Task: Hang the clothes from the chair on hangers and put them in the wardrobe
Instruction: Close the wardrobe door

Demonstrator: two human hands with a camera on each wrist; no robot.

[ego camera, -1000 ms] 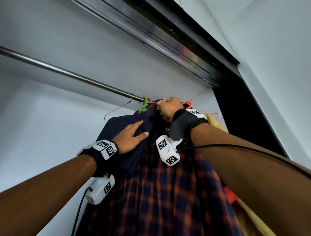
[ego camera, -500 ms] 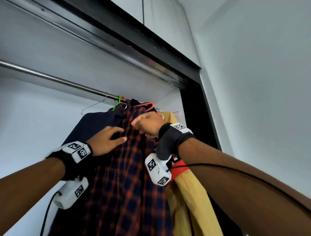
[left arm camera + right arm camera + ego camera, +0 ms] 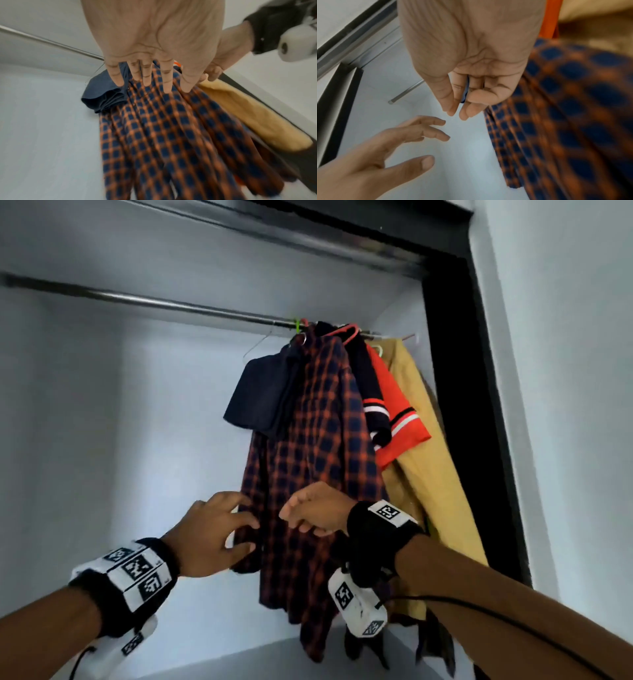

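A navy-and-orange plaid shirt point(image 3: 318, 440) hangs from the wardrobe rail point(image 3: 171, 304), among other hung clothes. My left hand point(image 3: 219, 529) is spread open by the shirt's lower left edge and holds nothing. The right wrist view shows its fingers point(image 3: 436, 129) apart from the plaid cloth point(image 3: 565, 121). My right hand point(image 3: 308, 511) hovers in front of the shirt's lower part, with loosely curled, empty fingers point(image 3: 467, 108). In the left wrist view my straight fingers point(image 3: 147, 75) point up along the shirt point(image 3: 163, 135).
A folded navy garment point(image 3: 263, 392) hangs left of the plaid shirt by a wire hanger point(image 3: 257, 347). To the right hang an orange shirt point(image 3: 394, 412) and a mustard garment point(image 3: 421, 457). The black door frame point(image 3: 472, 405) bounds the right side. The rail's left part is bare.
Both hands have come down from the hanger hooks and collar to the shirt's lower part. The right hand has let go of the hanger. The head view has pulled back.
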